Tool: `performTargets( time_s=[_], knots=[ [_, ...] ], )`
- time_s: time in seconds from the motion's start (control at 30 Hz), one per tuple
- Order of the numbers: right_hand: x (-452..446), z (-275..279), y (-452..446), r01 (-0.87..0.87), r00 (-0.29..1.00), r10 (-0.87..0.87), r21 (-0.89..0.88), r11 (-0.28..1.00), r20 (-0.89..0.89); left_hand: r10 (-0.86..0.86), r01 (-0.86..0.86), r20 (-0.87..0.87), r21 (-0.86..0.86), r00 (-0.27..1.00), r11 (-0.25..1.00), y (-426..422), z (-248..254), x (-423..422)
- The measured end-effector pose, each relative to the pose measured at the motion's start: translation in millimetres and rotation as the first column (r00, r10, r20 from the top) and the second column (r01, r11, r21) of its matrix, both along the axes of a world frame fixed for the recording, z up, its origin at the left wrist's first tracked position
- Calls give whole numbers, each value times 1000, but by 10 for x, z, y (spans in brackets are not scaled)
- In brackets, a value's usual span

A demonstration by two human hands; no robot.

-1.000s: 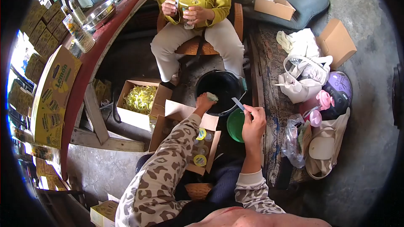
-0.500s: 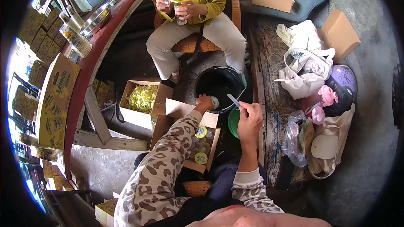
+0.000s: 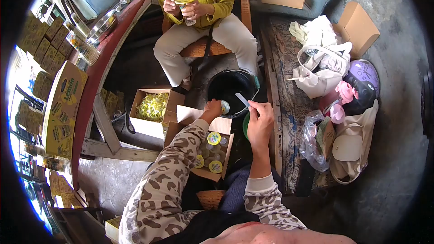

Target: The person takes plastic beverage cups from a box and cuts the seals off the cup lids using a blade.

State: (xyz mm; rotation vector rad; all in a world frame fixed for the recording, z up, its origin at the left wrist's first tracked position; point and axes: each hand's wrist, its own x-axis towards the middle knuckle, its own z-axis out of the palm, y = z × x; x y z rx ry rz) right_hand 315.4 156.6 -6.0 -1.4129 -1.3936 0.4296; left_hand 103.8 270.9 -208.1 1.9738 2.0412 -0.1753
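A pale cup [image 3: 224, 107], gripped in the curled fingers of the left hand [image 3: 211, 110], shows more of its round, glinting whitish end than half a second earlier, at the 7 o'clock edge of the bucket [image 3: 222, 84]. Toward the cup's 2 o'clock, the right hand [image 3: 261, 124] pinches a flat grey strip [image 3: 242, 99]. A third yellow lid [image 3: 199, 161] now shows in the carton [image 3: 186, 114].

Purple/blk helmet [image 3: 364, 73] nr wht bag [image 3: 312, 85], R side; metal bowl [image 3: 102, 28] on red counter [image 3: 92, 82], L side.
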Motion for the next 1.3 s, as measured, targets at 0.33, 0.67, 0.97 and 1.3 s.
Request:
performTargets(
  time_s=[0.33,0.67,0.97,1.3],
  knots=[
    [10,-20,11,-14,1000,15,26,1000,-23,22,-24,27,75,999,997,-72,240,219],
    [13,-29,22,-12,1000,12,21,1000,-24,31,-38,56,139,998,990,-99,235,185],
    [0,-26,11,-19,999,20,9,1000,-34,9,-12,47,54,999,998,-214,188,42],
    [36,-70,40,3,1000,-2,8,1000,-25,-36,-64,302,313,953,948,-345,65,-103]
  ],
)
